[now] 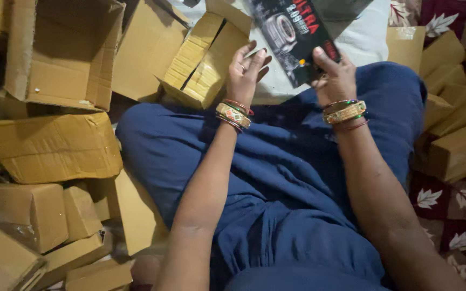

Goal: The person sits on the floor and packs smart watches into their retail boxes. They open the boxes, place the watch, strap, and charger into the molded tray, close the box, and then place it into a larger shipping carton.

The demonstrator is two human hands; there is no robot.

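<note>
Both hands hold a flat black printed cardboard sheet (292, 37) at twelve o'clock — the left hand (246, 70) with fingers spread against its left edge, the right hand (334, 75) pinching its lower corner. A taped brown cardboard box (203, 62) lies at eleven o'clock, just beside the left hand.

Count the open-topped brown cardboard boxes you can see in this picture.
2. One large open brown cardboard box lies top left; a smaller open box sits beside the left hand. Others may be hidden in the piles.
</note>
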